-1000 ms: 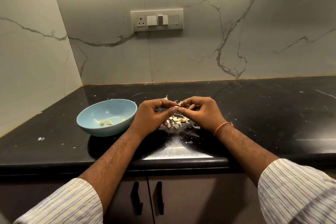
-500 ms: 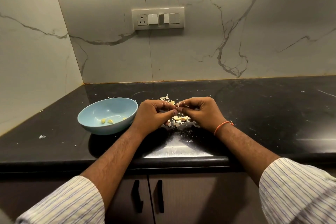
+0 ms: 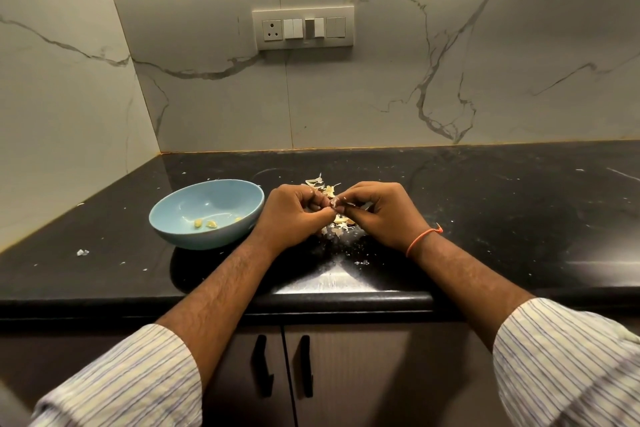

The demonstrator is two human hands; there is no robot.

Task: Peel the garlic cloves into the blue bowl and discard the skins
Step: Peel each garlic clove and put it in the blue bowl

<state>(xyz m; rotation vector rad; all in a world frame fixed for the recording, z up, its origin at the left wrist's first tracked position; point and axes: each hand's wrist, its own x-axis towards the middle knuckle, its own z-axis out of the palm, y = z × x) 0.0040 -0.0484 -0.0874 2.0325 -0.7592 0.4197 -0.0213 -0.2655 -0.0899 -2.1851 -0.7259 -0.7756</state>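
A light blue bowl sits on the black counter, left of my hands, with three peeled garlic cloves inside. My left hand and my right hand meet fingertip to fingertip above a pile of garlic cloves and papery skins. Both hands pinch one small garlic clove between them. More skins lie just behind the hands. Most of the clove is hidden by my fingers.
The black counter runs to a marble wall at the back and left. Skin flecks lie scattered on it. A switch panel is on the back wall. Cabinet doors with dark handles are below the front edge.
The hands have stayed over the pile, fingers working the clove slightly. The camera tilted a little, so bowl and hands sit marginally higher in view.
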